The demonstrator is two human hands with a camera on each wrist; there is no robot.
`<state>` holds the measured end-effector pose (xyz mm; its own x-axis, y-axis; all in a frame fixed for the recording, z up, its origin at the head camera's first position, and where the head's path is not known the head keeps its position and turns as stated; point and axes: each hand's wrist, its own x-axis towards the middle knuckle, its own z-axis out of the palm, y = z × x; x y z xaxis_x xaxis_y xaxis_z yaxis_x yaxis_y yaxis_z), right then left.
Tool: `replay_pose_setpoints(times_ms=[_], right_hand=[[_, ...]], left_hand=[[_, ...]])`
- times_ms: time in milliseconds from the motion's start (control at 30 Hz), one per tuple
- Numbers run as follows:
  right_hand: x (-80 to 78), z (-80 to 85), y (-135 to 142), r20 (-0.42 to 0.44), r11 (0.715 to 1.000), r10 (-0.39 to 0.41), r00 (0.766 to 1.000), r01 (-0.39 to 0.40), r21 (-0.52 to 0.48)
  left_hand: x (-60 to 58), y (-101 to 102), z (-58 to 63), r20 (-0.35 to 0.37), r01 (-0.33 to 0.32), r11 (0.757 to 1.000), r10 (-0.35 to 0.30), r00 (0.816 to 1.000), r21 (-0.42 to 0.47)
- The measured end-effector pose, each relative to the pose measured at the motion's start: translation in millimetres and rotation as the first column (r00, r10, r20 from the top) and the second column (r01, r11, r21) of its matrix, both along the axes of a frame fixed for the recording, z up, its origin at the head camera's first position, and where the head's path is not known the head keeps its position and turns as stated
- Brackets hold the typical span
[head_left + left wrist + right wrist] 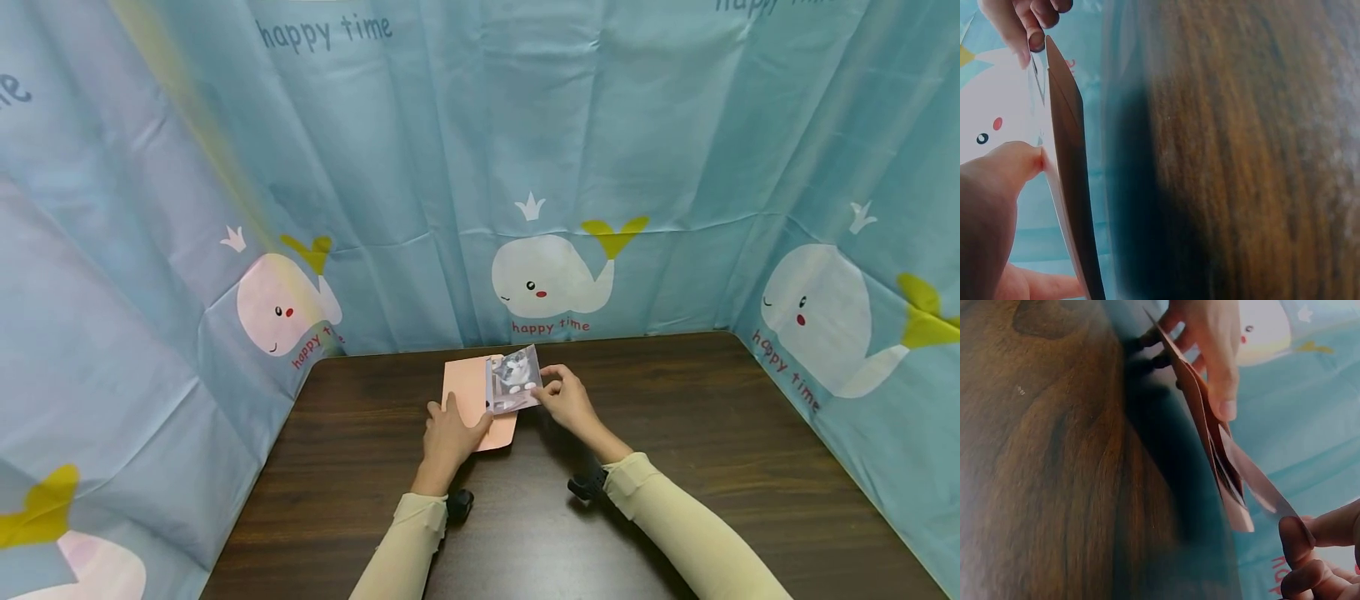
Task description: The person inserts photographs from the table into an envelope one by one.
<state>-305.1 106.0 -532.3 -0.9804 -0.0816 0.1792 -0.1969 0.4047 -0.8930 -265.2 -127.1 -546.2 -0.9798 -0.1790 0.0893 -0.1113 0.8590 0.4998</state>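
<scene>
A peach paper envelope [467, 392] is held tilted up over the table by my left hand [450, 433], thumb on its front and fingers behind, as the right wrist view shows. At its right side a photo card [516, 377] with a grey-and-white animal picture sticks out of the envelope's gaping side. My right hand [568, 402] pinches the card's outer right edge between thumb and forefinger. In the right wrist view the card [1260, 481] slants from the envelope's opening [1225, 465] to the right fingertips. The card's inner end is hidden.
A dark wood-grain table [360, 500] lies under both hands. Behind and beside it hangs a light blue curtain [390, 167] printed with whales. Black bands with small cameras sit on both wrists, below cream sleeves [682, 517].
</scene>
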Motion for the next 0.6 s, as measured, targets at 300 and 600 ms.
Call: replay_pose_setpoints(times_ms=[300, 600], right_hand=[[-7.5, -8.3, -14.3, 0.033, 1.0, 0.003, 0.999, -0.003, 0.001], [-11.8, -12.9, -24.4, 0.064, 1.0, -0.002, 0.998, 0.003, -0.008]], left_hand=[[0.7, -0.6, 0.7, 0.002, 0.008, 1.0, -0.008, 1.0, -0.019], [-0.8, -0.3, 0.6, 0.002, 0.014, 1.0, -0.014, 1.0, -0.02]])
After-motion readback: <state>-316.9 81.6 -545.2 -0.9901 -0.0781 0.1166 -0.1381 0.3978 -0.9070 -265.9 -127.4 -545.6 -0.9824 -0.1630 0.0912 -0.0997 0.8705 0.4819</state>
